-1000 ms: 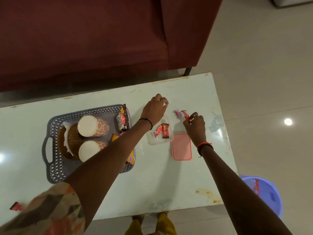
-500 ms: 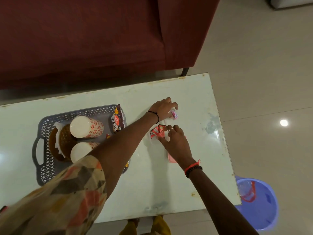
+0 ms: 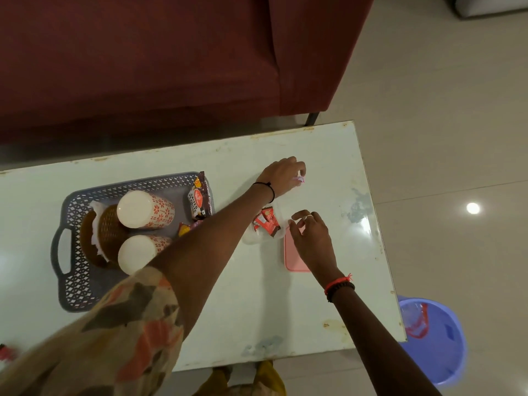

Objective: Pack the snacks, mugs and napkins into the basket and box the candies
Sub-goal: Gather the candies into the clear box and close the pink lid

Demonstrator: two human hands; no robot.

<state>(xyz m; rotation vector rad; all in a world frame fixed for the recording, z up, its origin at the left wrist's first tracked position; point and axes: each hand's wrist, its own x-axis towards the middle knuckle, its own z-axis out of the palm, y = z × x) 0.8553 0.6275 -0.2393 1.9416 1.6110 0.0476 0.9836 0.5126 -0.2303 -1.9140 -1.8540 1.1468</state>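
Note:
A grey plastic basket (image 3: 68, 284) on the table's left holds two white mugs with red flowers (image 3: 145, 208), brown napkins (image 3: 107, 232) and snack packets (image 3: 198, 201). A small clear box (image 3: 253, 238) near the middle holds red candies (image 3: 265, 221); its pink lid (image 3: 294, 258) lies beside it on the right. My left hand (image 3: 281, 177) reaches past the box and pinches a pink candy (image 3: 300, 180) at its fingertips. My right hand (image 3: 311, 232) hovers over the box's right edge and the lid, fingers spread, holding nothing I can see.
The white table (image 3: 257, 304) ends close on the right and front. A dark red sofa (image 3: 160, 58) stands behind it. A blue bucket (image 3: 437, 338) sits on the tiled floor at the front right corner.
My right hand carried the red candy from the table's far side to the box and now hovers beside it with nothing in it. My left hand moved right and closed on the pink candy.

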